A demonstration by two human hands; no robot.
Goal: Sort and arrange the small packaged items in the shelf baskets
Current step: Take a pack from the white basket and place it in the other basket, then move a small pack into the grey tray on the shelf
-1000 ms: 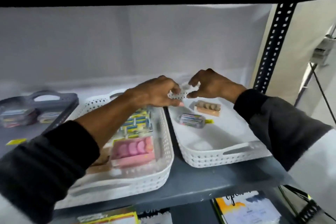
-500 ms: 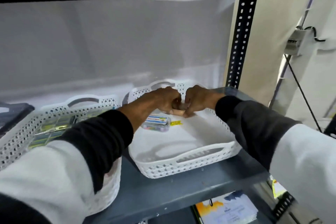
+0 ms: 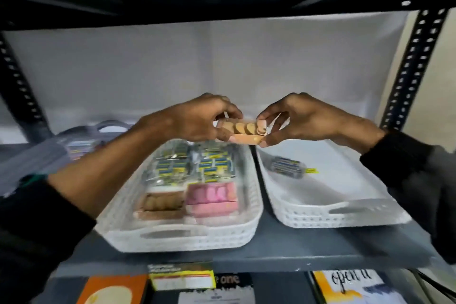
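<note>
Two hands pinch one small tan pack (image 3: 248, 133) btwn them: left hand (image 3: 197, 118) grips its left end, right hand (image 3: 299, 117) its right end, fingers closed on it, held up in the air. Pack's left end hidden under left fingers; print too blurred to read. Below left hand: white basket (image 3: 187, 237) w/ blue-yellow packs (image 3: 195, 165), a pink pack (image 3: 212, 197), a brown pack (image 3: 160, 205). Below right hand: second white basket (image 3: 340, 217) w/ one clear pack (image 3: 287, 166). Far left of left hand: grey basket (image 3: 61, 145), partly behind the forearm, contents unclear.
</note>
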